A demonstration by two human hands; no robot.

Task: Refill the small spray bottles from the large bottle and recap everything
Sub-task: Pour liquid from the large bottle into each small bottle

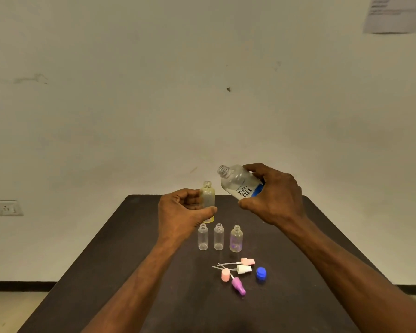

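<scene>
Surface: a dark, matte table point(154, 296) is seen from above, running from the near edge to the far wall.
Room: a plain pale wall with scuff marks is behind the table; a socket plate point(4, 208) is set low at far left, and a blurred paper notice point(394, 14) is pinned at top right.
Large bottle: one clear large bottle point(238, 182), uncapped and labelled "re-nu", is held tilted above the far end of the table, its open neck pointed up and to the left.
Right hand: the right hand point(274, 195) is closed around the lower part of the large bottle.
Left hand: the left hand point(180, 212) is closed around one small yellow-tinted bottle point(207, 195), held upright just left of the large bottle.
Small bottles counted: four in all; three uncapped small bottles point(218, 237) are stood in a row on the table, near the middle, below the hands.
Spray tops counted: four spray tops point(238, 286) are laid loose nearer than the row, two pink, one white, one purple.
Cap counted: one blue cap point(261, 272) is laid just right of the spray tops.
</scene>
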